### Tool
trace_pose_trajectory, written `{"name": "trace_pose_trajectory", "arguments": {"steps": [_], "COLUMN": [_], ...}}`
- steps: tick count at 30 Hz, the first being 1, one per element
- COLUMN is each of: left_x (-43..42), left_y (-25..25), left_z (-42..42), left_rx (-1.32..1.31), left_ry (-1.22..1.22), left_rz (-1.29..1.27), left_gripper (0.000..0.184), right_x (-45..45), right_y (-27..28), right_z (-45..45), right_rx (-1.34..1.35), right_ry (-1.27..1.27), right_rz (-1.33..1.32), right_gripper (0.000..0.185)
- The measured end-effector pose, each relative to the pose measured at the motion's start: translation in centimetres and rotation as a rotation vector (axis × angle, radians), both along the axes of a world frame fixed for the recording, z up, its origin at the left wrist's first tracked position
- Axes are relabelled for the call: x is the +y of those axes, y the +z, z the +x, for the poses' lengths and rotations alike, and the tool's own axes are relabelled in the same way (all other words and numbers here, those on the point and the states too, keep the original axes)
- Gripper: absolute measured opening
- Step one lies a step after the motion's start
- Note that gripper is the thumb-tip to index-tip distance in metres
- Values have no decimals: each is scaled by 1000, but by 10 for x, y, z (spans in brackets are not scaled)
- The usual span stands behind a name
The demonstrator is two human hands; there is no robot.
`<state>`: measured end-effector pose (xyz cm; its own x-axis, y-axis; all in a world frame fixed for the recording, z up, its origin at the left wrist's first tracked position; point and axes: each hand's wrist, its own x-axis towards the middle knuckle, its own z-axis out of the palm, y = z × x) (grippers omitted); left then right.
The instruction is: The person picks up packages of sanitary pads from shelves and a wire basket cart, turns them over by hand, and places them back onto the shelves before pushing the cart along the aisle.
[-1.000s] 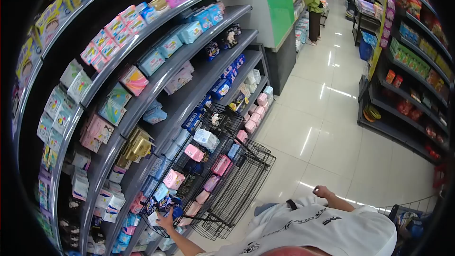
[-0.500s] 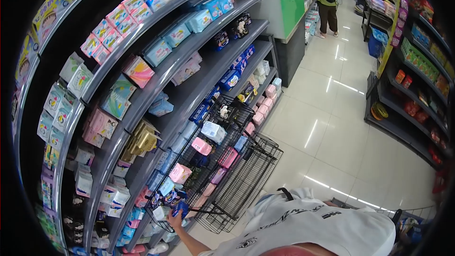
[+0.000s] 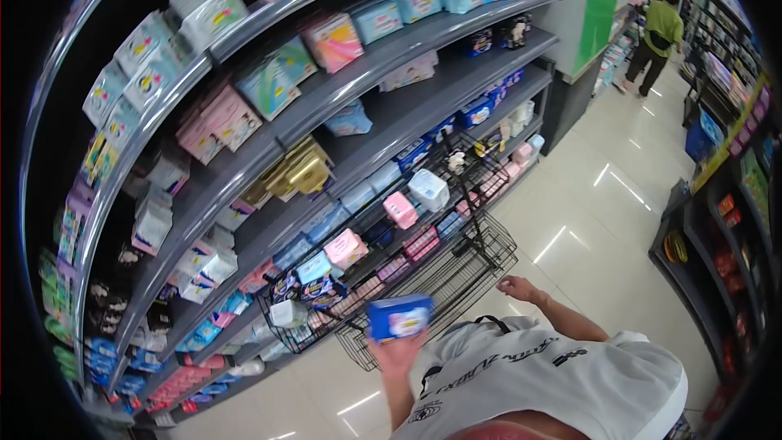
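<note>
My left hand [image 3: 397, 352] is wrapped round a blue pack of sanitary pads [image 3: 399, 318] with a white label, held up in front of my shirt. Just beyond it is a black wire cart [image 3: 423, 285]. In the cart's upper basket lie a white pack [image 3: 287, 314], dark patterned packs [image 3: 324, 292], a light blue pack [image 3: 314, 268], pink packs [image 3: 345, 248] and a larger white pack [image 3: 428, 190]. Near the cart's right end, my right hand [image 3: 521, 288] hangs with its fingers curled, and nothing shows in them.
Curved grey shelves [image 3: 423, 41] full of soft packs rise on the left. A tiled aisle [image 3: 570, 204] runs away to the right, where a person in a green top [image 3: 664, 23] stands. Another shelf unit [image 3: 692, 269] borders the right side.
My left hand has lifted the blue pack out from the cart's near end and brought it toward my body. My right hand has come into view. The camera has turned.
</note>
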<state>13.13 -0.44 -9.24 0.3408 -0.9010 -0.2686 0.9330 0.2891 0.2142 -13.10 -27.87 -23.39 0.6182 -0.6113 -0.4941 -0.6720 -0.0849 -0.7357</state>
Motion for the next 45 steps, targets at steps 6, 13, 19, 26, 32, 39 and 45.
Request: {"name": "trace_pose_trajectory", "arguments": {"steps": [6, 13, 19, 26, 32, 39, 45], "left_x": [-37, -46, -85, -125, -90, -75, -108], "left_y": [-5, -3, -2, 42, 49, 51, 33], "left_z": [-33, 37, 49, -39, -133, -154, -134], "left_rx": [-105, -31, -476, -703, -936, -834, -905], "left_ry": [-346, -497, -719, -947, -893, -915, -830], "left_rz": [166, -31, 164, 24, -19, 266, 282], "left_gripper": [84, 83, 59, 44, 74, 87, 79], "right_x": [51, 83, 87, 95, 109, 125, 86], "right_y": [98, 130, 147, 138, 141, 140, 155], "right_z": [102, 94, 57, -11, -85, -89, -63], "right_rx": [-715, -501, -630, -819, -966, -896, -900], "right_ry": [404, -22, -163, -307, -505, -565, -425], "right_rz": [233, 988, 776, 686, 620, 684, 520], "right_gripper": [50, 74, 72, 56, 52, 50, 51]}}
